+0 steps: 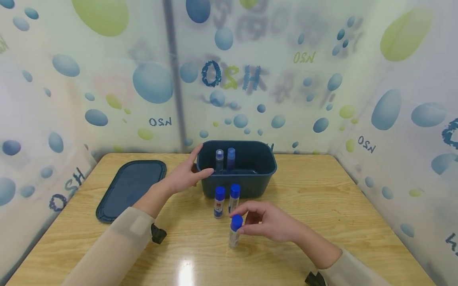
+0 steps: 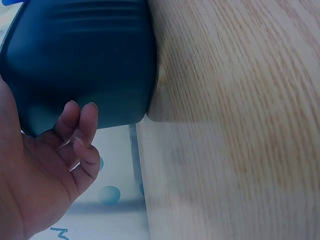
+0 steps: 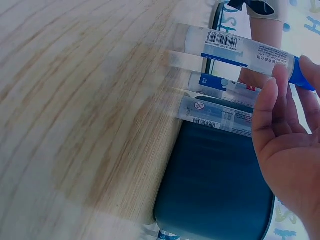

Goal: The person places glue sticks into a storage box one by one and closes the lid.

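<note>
A dark blue plastic storage box (image 1: 236,183) stands on the table with two glue sticks, one of them here (image 1: 230,159), upright inside. My left hand (image 1: 183,174) holds the box's left end, thumb at the front rim; its other fingers curl beside the end wall in the left wrist view. My right hand (image 1: 270,222) pinches the blue cap of an upright glue stick (image 1: 234,238) between thumb and index finger. Two more blue-capped glue sticks, a left one (image 1: 218,204) and a right one (image 1: 233,198), stand before the box. Fingers partly cover the right one.
A dark blue lid (image 1: 130,188) lies flat on the wooden table (image 1: 315,190), left of the box. Behind and at both sides hangs a white curtain (image 1: 250,115) printed with blue and green drops.
</note>
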Action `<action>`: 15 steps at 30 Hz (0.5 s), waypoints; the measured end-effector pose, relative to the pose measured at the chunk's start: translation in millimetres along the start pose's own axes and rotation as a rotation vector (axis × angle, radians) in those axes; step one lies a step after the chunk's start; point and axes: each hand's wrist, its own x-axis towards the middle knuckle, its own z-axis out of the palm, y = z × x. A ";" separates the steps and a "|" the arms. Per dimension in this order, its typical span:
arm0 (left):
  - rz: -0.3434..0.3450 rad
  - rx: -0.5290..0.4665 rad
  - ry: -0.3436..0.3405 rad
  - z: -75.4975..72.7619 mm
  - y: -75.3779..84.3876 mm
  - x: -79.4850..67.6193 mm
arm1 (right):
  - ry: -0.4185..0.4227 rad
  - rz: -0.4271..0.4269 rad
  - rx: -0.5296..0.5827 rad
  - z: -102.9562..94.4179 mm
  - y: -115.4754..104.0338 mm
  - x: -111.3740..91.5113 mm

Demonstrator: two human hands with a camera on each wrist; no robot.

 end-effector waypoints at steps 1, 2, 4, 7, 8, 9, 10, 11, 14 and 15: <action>0.001 0.000 0.000 0.3 0.0 0.3 | 0.003 -0.004 -0.005 -0.2 0.2 -0.6; 0.005 -0.001 -0.002 0.4 0.0 0.7 | 0.005 -0.005 -0.006 -0.3 0.4 -1.2; 0.007 -0.006 -0.003 0.7 -0.1 1.5 | 0.010 -0.003 -0.010 -0.9 0.4 -2.6; 0.011 -0.014 -0.007 0.6 -0.6 2.4 | 0.017 0.017 -0.016 -2.2 -0.5 -4.9; 0.012 -0.016 -0.009 0.5 -0.8 2.6 | 0.021 0.024 -0.020 -2.8 -1.2 -5.8; 0.010 -0.019 -0.008 0.6 -1.0 2.7 | 0.026 0.027 -0.029 -3.5 -1.9 -6.8; 0.011 -0.020 -0.010 0.4 -1.1 2.7 | 0.032 0.030 -0.034 -4.2 -2.6 -7.9; 0.011 -0.022 -0.011 0.3 -1.1 2.7 | 0.037 0.030 -0.039 -4.8 -3.4 -8.9; 0.012 -0.024 -0.013 -0.1 -0.8 2.2 | 0.054 0.000 -0.052 -6.6 -6.0 -12.3; 0.012 -0.024 -0.013 -0.2 -0.7 2.0 | 0.060 -0.013 -0.054 -7.1 -6.8 -13.5</action>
